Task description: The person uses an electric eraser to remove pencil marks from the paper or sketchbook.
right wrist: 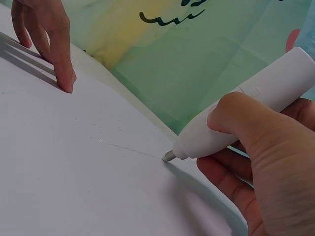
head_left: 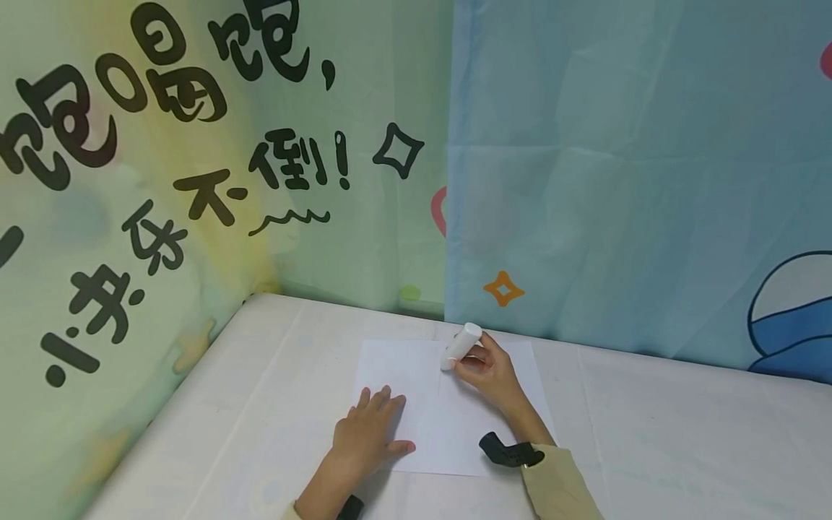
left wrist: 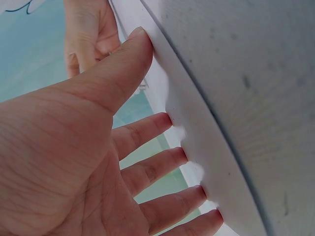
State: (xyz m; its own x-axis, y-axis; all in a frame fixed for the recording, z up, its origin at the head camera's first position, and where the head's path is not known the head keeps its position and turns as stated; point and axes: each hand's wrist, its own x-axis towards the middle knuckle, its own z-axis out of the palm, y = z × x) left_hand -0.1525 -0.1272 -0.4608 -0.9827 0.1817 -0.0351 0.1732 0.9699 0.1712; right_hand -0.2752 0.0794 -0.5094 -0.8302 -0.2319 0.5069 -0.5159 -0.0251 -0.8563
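**Slippage risk noted on paper sheet**

We find the fingers of the right hand [head_left: 490, 375] gripping a white pen-shaped device [head_left: 463, 343], tip down near the far edge of the paper sheet [head_left: 429, 419] on the counter [head_left: 682, 433]. The left hand [head_left: 365, 435] has fingers spread, tips touching near the left edge. Light pressure there could let the sheet slide or crease. The near-left corner is hidden; the faint line [right wrist: 133, 149] is hard to read.
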